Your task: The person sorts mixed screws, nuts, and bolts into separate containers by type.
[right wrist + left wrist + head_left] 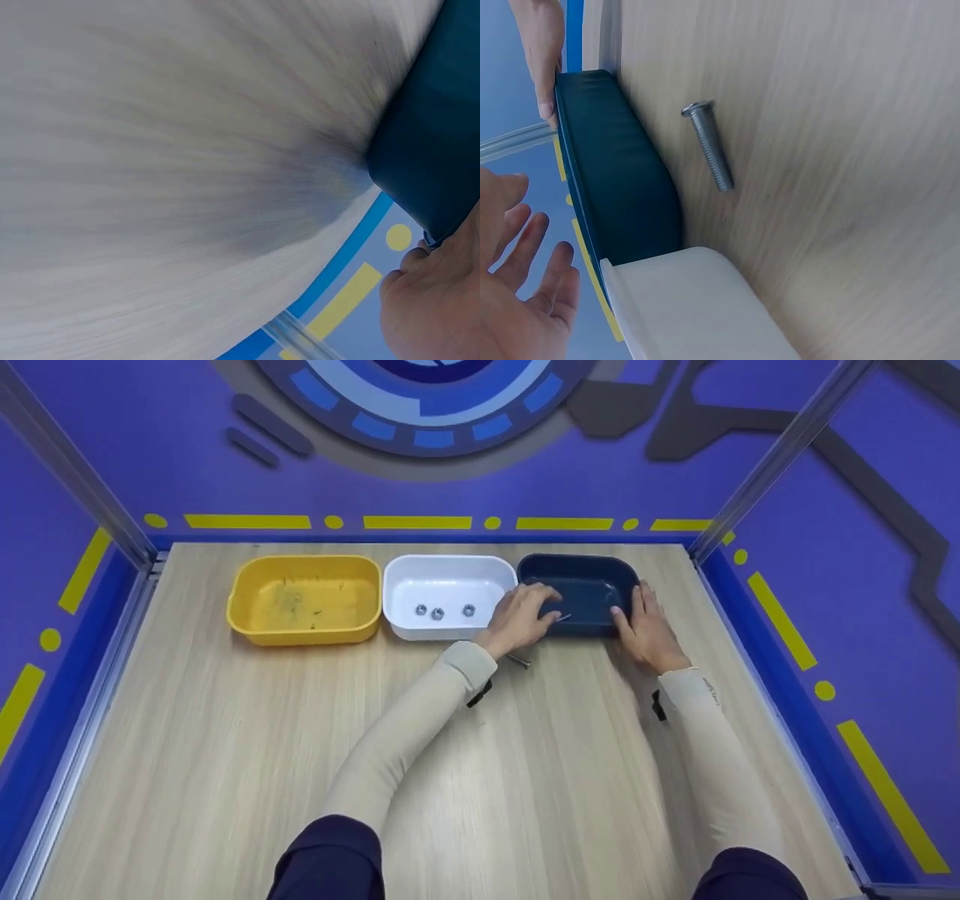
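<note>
My left hand (521, 619) hangs over the left side of a dark blue tray (592, 631), its fingers loosely bent and apart. In the left wrist view the left hand (525, 274) shows nothing between its fingers. A small thin screw (564, 617) shows in the dark tray beside the left thumb. My right hand (651, 630) grips the dark tray's right wall, thumb at the inner side and fingers outside. Under the left wrist, a metal bolt (518, 661) lies on the table in front of the trays; its thread and head show plainly in the left wrist view.
A white tray (450, 634) with several hex nuts stands against the dark one. Left of it is a yellow tray (304, 638) holding several small dark screws. The wooden table (480, 780) is enclosed by purple panels (465, 495) at the back and sides.
</note>
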A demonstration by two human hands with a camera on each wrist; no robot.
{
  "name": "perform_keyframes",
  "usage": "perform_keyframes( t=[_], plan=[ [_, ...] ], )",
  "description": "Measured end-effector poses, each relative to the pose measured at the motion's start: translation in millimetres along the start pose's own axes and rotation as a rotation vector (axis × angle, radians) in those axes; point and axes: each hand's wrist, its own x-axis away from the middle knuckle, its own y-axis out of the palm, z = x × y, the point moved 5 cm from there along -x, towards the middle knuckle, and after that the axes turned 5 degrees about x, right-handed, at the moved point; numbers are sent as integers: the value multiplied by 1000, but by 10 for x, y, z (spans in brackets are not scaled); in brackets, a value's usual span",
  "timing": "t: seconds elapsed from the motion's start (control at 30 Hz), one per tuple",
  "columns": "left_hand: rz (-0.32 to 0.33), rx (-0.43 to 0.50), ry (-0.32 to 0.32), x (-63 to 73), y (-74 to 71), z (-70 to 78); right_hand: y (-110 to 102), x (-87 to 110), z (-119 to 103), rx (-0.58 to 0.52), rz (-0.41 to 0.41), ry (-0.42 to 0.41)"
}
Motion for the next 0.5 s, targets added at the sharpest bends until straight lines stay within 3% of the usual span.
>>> perform_keyframes(
  t=[0.5],
  plan=[
    [40,71,51,285,88,-52,7,-6,24,8,-24,11]
  ],
)
